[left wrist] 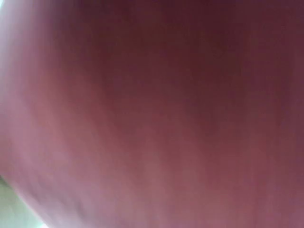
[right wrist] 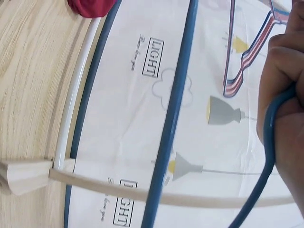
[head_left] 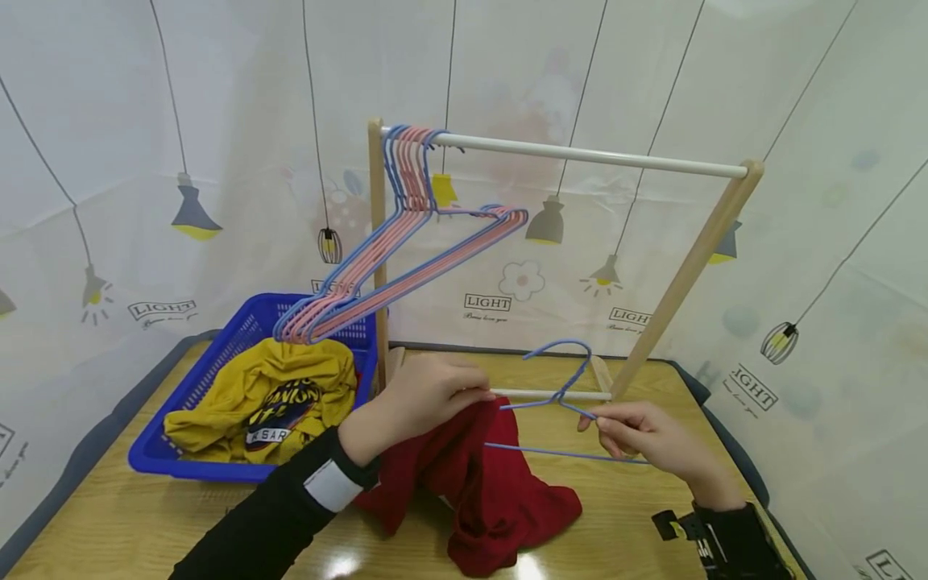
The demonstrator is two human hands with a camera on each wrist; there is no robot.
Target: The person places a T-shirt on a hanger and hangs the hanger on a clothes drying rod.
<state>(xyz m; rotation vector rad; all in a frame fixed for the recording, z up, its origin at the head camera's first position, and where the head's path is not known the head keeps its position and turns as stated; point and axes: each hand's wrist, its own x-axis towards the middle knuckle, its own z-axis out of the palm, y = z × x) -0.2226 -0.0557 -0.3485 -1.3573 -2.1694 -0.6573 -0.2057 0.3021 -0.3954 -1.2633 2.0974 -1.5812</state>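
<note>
In the head view my left hand (head_left: 428,395) grips the top of a red garment (head_left: 493,491), whose lower folds lie on the table. Red cloth, badly blurred, fills the left wrist view (left wrist: 156,142). A blue clothes hanger (head_left: 561,395) is pinched at its right shoulder by my right hand (head_left: 645,439), its hook pointing up and left. The hanger's left end goes out of sight at the garment. Close up, the right wrist view shows the blue hanger (right wrist: 173,109) with fingers curled around its shoulder.
A wooden-ended rack with a white rail (head_left: 602,155) stands behind my hands. Several pink and blue hangers (head_left: 406,217) hang at the rail's left end. The blue basket (head_left: 155,461) at left holds a yellow garment (head_left: 275,387). All stand on a wood-grain table (head_left: 652,532).
</note>
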